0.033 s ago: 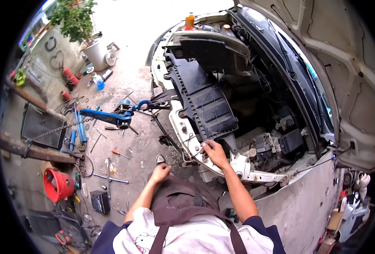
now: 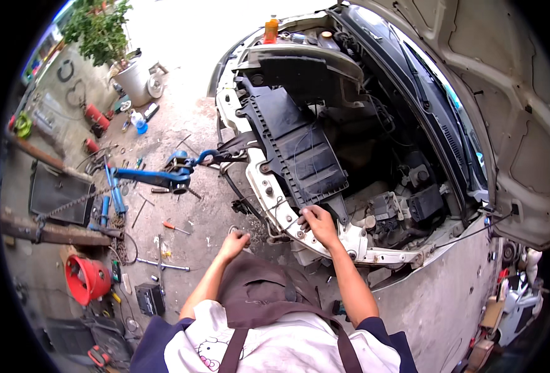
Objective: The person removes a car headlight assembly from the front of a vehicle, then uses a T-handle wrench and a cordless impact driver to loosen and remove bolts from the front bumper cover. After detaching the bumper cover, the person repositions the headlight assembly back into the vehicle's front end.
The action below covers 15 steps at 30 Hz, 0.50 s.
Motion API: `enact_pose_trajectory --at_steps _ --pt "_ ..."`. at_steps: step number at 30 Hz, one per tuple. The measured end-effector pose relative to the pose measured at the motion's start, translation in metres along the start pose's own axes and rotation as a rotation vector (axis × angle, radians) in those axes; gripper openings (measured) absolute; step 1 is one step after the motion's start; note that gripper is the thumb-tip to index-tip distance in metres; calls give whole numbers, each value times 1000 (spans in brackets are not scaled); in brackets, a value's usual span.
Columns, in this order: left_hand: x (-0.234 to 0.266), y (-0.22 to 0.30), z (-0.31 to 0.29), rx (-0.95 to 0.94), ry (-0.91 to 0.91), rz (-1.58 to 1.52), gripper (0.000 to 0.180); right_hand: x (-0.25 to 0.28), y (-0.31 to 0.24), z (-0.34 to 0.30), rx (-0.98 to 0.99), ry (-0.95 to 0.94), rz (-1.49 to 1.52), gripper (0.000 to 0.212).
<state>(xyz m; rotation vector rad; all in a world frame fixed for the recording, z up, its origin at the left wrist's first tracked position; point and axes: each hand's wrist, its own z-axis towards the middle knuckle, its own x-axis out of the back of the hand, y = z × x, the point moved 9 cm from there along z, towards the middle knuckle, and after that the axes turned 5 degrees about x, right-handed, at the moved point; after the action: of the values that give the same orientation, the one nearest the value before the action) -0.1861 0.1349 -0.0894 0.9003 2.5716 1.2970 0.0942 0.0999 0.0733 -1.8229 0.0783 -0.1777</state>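
Note:
My right hand (image 2: pixel 318 225) rests by the white front crossmember (image 2: pixel 269 189) of a car with its hood raised. Its fingers are bent together over the metal near a thin dark wire; what they hold, if anything, is hidden. Just behind that hand lies the black ribbed air filter housing (image 2: pixel 300 143), with a thin wire across its top. In front of the car, above the floor, my left hand (image 2: pixel 234 245) is closed. A small curved edge shows at its fingers, too small to name.
A blue chain hoist (image 2: pixel 163 176) is hooked to the car's front, its chain (image 2: pixel 79 202) stretched leftward. Hand tools, a screwdriver (image 2: pixel 174 227), a black battery (image 2: pixel 149 299) and a red bucket (image 2: pixel 87 278) stand or lie on the left floor. The raised hood (image 2: pixel 517 124) hangs at right.
My left hand has risen slightly, away from the apron. The right hand has stayed at the crossmember, shifting only a little. The view has moved slightly.

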Motion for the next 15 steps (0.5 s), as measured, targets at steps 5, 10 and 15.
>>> enact_pose_trajectory --at_steps 5,10,15 --pt "97 198 88 -90 -225 -576 42 50 2 -28 -81 415 201 34" --pt "162 358 136 -361 -206 -873 59 101 25 -59 -164 745 383 36" --pt "161 433 137 -363 -101 -856 76 169 25 -22 -133 923 425 40"
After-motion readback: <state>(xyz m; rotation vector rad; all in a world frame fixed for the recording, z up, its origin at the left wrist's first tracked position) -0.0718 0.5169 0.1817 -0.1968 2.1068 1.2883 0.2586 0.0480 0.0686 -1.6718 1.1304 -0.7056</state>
